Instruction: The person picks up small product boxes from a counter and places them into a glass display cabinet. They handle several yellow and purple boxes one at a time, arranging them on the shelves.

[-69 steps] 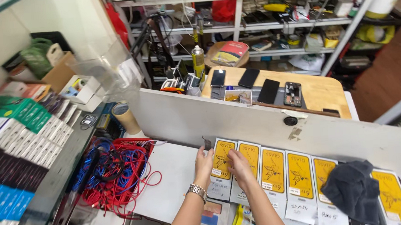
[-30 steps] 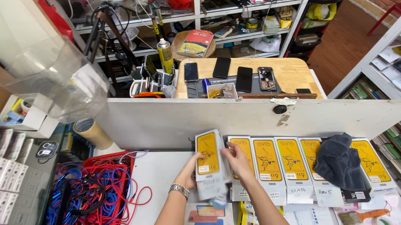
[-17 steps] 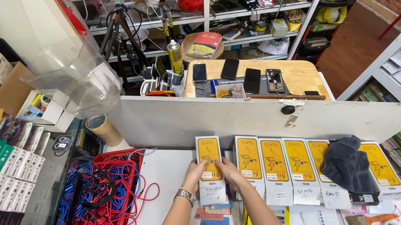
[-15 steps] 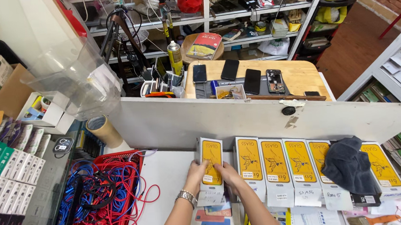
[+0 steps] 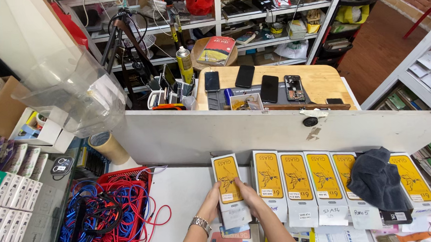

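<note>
While we look down at the table [image 5: 180, 198], our left hand [image 5: 211, 204] and right hand [image 5: 246, 199] both keep a grasping grip on one stack of yellow-and-white boxes [image 5: 229, 187]; it stands at the left end of the row of matching boxes [image 5: 309, 185]; a dark cloth [image 5: 378, 178] lies across that row; red and blue cables [image 5: 106, 217] fill a basket well to the left.

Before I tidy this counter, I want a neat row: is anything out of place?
Yes. A dark grey cloth lies crumpled over the row of yellow boxes, hiding one. The box held by the left hand and right hand sits apart from the row.
</note>
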